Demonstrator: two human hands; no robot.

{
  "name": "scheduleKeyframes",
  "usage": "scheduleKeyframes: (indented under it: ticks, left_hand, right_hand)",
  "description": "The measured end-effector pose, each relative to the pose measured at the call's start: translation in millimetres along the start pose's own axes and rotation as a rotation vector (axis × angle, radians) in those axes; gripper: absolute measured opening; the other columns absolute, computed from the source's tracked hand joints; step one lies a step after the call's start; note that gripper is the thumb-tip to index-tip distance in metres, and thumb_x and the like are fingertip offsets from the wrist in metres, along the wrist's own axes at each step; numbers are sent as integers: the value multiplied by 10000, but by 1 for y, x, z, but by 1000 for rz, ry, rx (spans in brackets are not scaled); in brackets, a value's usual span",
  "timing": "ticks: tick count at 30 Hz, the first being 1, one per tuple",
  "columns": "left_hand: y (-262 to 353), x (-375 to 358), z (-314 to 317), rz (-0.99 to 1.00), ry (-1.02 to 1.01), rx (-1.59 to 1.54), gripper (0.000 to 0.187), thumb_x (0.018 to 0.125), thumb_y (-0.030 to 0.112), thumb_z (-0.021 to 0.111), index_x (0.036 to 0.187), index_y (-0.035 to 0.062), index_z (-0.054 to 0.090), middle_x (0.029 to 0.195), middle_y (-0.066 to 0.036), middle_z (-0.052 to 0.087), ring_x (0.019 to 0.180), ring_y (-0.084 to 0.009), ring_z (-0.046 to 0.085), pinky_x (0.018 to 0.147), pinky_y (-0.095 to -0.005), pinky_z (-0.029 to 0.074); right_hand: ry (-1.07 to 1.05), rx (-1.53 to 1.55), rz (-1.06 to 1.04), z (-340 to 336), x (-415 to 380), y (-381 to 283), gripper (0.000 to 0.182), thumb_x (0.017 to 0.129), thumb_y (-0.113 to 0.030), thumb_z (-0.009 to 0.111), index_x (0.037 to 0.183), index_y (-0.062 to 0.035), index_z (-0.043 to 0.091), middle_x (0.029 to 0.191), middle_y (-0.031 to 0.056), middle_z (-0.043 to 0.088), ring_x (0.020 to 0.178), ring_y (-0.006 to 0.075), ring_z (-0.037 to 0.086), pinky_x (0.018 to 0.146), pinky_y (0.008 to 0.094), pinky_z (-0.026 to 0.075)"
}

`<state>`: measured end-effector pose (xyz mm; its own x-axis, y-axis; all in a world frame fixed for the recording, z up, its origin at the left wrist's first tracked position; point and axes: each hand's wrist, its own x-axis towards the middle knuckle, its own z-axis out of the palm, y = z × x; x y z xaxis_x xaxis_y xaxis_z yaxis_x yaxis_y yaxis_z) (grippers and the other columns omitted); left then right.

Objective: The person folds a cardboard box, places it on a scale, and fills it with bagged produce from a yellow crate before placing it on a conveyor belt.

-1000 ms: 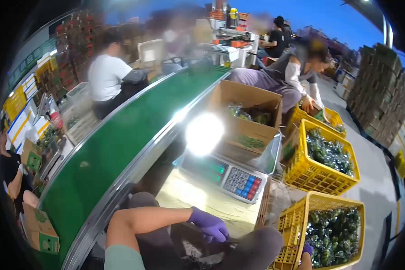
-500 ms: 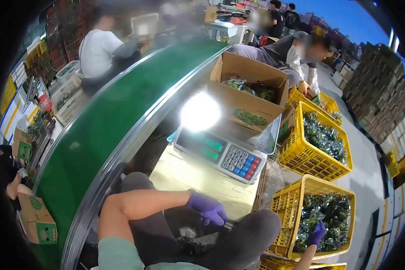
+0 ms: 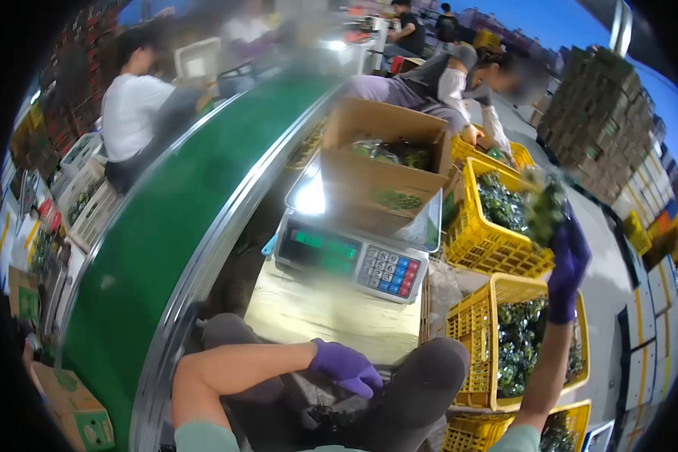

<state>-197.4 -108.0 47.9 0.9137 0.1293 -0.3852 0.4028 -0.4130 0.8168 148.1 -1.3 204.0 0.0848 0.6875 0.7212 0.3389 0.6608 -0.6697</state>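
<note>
My right hand (image 3: 570, 264), in a purple glove, is raised at the right, closed round a clear bag of leafy greens (image 3: 546, 207). The bag is smeared by motion and overlaps the middle yellow crate (image 3: 497, 260). Below this hand stands another yellow crate (image 3: 474, 339) full of similar bagged greens. Over my lap, near my right knee, my left hand (image 3: 346, 368) hangs in its purple glove, fingers loosely extended with nothing visible in them. In front of me a digital scale (image 3: 339, 256) carries an open cardboard box (image 3: 384, 184) with some bagged greens inside.
A green conveyor belt (image 3: 181, 218) runs along my left. One person (image 3: 132, 105) sits beyond it; another (image 3: 452, 90) leans over a far yellow crate (image 3: 518, 154). Stacked cartons (image 3: 599, 113) stand at the far right, and a cardboard box (image 3: 71, 407) lies at lower left.
My right hand has risen out of the near crate, bringing a bag of greens up and forward. My left hand stays over my lap. The whole view has shifted slightly.
</note>
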Motion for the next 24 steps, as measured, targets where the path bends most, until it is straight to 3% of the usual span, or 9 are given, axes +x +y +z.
scheduleKeyframes:
  ticks: [3,4,8,10,14,17,20,22,24]
  left_hand:
    - [11,-4,0,-50,35,26,567,928,464,519,1329,62,509,1244,-179,592,1125,-342,565,952,-398,439]
    - [10,-7,2,-25,71,55,569,936,462,516,1340,63,496,1261,-181,581,1137,-337,564,967,-394,438]
    - [53,-16,-18,-37,132,22,497,900,367,591,1286,56,552,1207,-190,613,1086,-338,603,921,-381,480]
    - [48,-9,-18,-1,104,29,496,884,291,633,1298,34,543,1196,-166,630,1082,-288,618,935,-355,474]
    - [61,8,-19,-210,70,-166,522,842,217,638,1294,-20,529,1173,-161,636,1082,-232,612,953,-322,460]
    - [42,15,-18,-268,60,-280,529,842,192,625,1299,-47,513,1176,-162,634,1091,-228,606,968,-330,451]
    - [29,23,-15,-372,57,-418,522,848,165,605,1297,-78,499,1177,-167,627,1080,-218,604,969,-337,443]
    - [27,29,-14,-401,75,-449,515,849,162,602,1291,-83,502,1186,-166,621,1069,-213,604,959,-335,445]
    - [38,38,-12,-420,61,-417,514,851,160,599,1291,-86,500,1192,-167,616,1069,-215,602,956,-335,445]
  right_hand:
    - [-39,-11,12,31,-9,-5,328,938,-92,593,1261,-40,596,967,-16,639,781,28,520,673,190,438]
    - [-29,152,208,32,-23,-1,313,926,-73,602,1237,-34,608,913,-33,623,747,23,493,647,187,419]
    - [233,157,354,-17,-94,48,294,936,-64,544,1218,-9,600,916,21,648,776,70,559,677,223,482]
    - [189,-428,386,-69,-145,64,375,930,-135,581,1271,12,539,1009,155,666,927,220,621,845,333,492]
    - [191,-980,379,-202,-281,100,446,858,-245,672,1222,-9,571,1189,226,591,1157,365,525,992,427,413]
    - [466,-1255,613,-299,-393,60,405,813,-247,696,1134,-17,606,1106,209,621,1112,348,547,971,419,432]
    - [437,-1396,1418,-360,-484,4,757,734,-459,747,1336,-79,490,1301,220,506,1202,382,489,1006,454,408]
    - [302,-1366,1552,-390,-545,-8,921,687,-564,745,1410,-105,408,1356,224,446,1231,405,458,1027,480,386]
    - [203,-1385,1573,-386,-552,-7,851,695,-567,735,1368,-119,469,1380,221,445,1250,403,447,1026,489,380]
